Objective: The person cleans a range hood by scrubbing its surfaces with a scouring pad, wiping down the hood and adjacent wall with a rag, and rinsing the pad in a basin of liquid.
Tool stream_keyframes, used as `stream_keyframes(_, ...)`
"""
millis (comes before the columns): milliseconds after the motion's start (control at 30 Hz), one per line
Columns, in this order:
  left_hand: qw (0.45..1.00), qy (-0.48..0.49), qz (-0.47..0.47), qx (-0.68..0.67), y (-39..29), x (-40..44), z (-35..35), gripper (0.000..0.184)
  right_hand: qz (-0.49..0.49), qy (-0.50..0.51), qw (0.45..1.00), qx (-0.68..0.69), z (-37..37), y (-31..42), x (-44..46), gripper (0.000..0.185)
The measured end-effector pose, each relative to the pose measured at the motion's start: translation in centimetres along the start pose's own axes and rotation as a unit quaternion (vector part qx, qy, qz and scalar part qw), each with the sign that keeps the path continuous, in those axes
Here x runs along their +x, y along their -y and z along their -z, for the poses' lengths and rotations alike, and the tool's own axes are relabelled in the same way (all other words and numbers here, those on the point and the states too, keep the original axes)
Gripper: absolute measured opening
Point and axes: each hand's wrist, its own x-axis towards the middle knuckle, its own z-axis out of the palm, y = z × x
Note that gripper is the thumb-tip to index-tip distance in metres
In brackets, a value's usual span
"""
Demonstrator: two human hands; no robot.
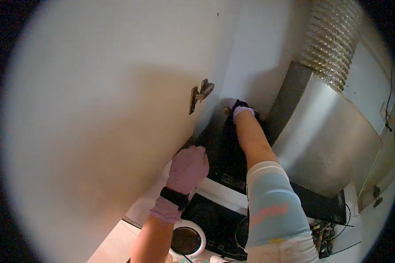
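My left hand [189, 168], in a pink-purple glove with a black band at the wrist, is curled closed near the lower edge of the pale door panel [96, 96]. Whatever its fingers hold, if anything, is hidden. Farther off, my right hand [240, 106] reaches in beside the wall, over the dark top of the range hood [219, 144]. A purple glove cuff and something black show there; its fingers are hidden. The hood's metal body [324, 136] stands to the right of my right forearm.
A metal hinge [200, 95] sticks out from the panel. A ribbed foil duct [331, 44] rises from the hood. Below are a black cooktop [215, 221] and a round white-rimmed pot [201, 232]. A dark cable [389, 96] hangs at the right.
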Motion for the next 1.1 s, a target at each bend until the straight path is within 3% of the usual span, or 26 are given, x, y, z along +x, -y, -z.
stream_keyframes(167,0.999,-0.049,-0.006,-0.005,0.4,0.8,-0.4,0.022,-0.027,-0.011,1.000,0.000,-0.2,-1.3,-0.2,0.019)
stream_keyframes(233,1.000,0.000,0.014,-0.002,0.6,0.7,-0.5,0.022,-0.039,-0.015,0.999,0.000,-0.4,-1.8,-0.2,0.019)
stream_keyframes(367,0.998,-0.023,-0.003,-0.054,1.2,0.9,-0.9,0.023,-0.062,-0.023,0.998,0.003,-0.7,-3.1,-0.2,0.019)
stream_keyframes(433,0.998,0.041,0.019,-0.038,1.1,1.4,-0.9,0.023,-0.069,-0.028,0.997,0.002,-0.9,-3.2,-0.2,0.020)
stream_keyframes(533,1.000,-0.001,-0.015,-0.014,1.4,1.5,-1.1,0.017,-0.078,-0.031,0.996,0.005,-1.0,-2.8,0.0,0.020)
stream_keyframes(667,0.998,0.046,0.006,-0.047,1.1,1.2,-0.1,0.022,-0.082,-0.025,0.996,0.009,-0.8,-2.6,0.0,0.021)
stream_keyframes(1100,0.998,0.020,-0.001,-0.061,1.4,1.4,-0.6,0.021,-0.096,-0.022,0.995,0.001,-0.6,-3.6,-1.3,0.023)
